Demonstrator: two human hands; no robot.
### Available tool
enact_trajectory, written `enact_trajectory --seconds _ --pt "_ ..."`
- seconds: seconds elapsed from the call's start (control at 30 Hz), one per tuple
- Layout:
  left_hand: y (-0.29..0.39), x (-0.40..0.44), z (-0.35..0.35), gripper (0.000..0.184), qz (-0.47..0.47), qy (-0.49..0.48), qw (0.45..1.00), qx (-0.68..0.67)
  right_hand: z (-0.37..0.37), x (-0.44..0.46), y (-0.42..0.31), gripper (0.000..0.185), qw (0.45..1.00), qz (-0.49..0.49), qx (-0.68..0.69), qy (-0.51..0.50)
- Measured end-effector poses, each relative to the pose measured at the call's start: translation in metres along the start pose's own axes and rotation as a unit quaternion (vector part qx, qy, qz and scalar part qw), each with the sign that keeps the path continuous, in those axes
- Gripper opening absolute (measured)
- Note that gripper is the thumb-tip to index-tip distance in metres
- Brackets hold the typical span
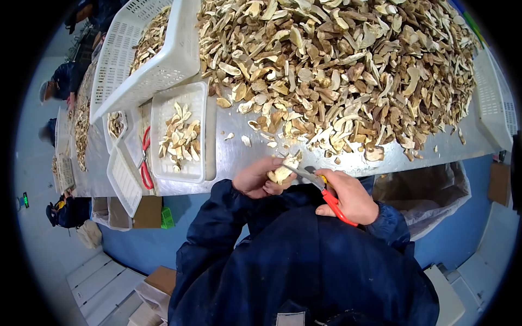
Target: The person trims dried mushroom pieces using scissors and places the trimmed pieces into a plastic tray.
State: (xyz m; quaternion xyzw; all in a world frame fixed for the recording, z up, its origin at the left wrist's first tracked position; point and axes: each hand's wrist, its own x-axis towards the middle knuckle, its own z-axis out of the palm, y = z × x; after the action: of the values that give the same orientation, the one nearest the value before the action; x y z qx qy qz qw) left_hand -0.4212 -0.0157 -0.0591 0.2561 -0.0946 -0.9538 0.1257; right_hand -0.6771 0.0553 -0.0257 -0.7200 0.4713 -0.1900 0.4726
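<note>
My left hand (256, 178) is closed on a pale slice of dried mushroom (281, 173), held just off the near edge of the metal table. My right hand (350, 196) grips red-handled scissors (333, 204), their blades pointing left and meeting the mushroom slice. Whether the blades are fully closed is hard to make out. Beyond both hands, a large heap of dried mushroom slices (337, 70) covers much of the table (231, 157), with small loose bits near its front edge.
Left of my hands stands a white tray (202, 136) with some slices. Beside it lie red-handled scissors (144, 157) and a small white tray (124, 182). A white basket (185, 43) rises behind. Below the table's right side is a lined box (424, 190). Other people work at far left.
</note>
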Motion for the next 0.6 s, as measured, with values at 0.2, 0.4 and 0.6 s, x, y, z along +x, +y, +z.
enact_trajectory --seconds 0.2,0.4,0.6 --pt "-0.011 -0.007 -0.022 0.038 -0.024 -0.039 0.998 -0.054 0.023 0.001 -0.002 0.054 0.995 0.064 0.036 -0.065" --pt "-0.025 -0.009 -0.035 0.039 0.020 -0.028 0.994 -0.106 0.035 0.003 0.010 0.052 0.998 0.057 -0.001 -0.026" --pt "0.010 -0.021 -0.007 0.039 0.214 0.140 0.961 0.108 0.021 -0.005 0.009 0.051 0.993 0.089 0.055 0.046"
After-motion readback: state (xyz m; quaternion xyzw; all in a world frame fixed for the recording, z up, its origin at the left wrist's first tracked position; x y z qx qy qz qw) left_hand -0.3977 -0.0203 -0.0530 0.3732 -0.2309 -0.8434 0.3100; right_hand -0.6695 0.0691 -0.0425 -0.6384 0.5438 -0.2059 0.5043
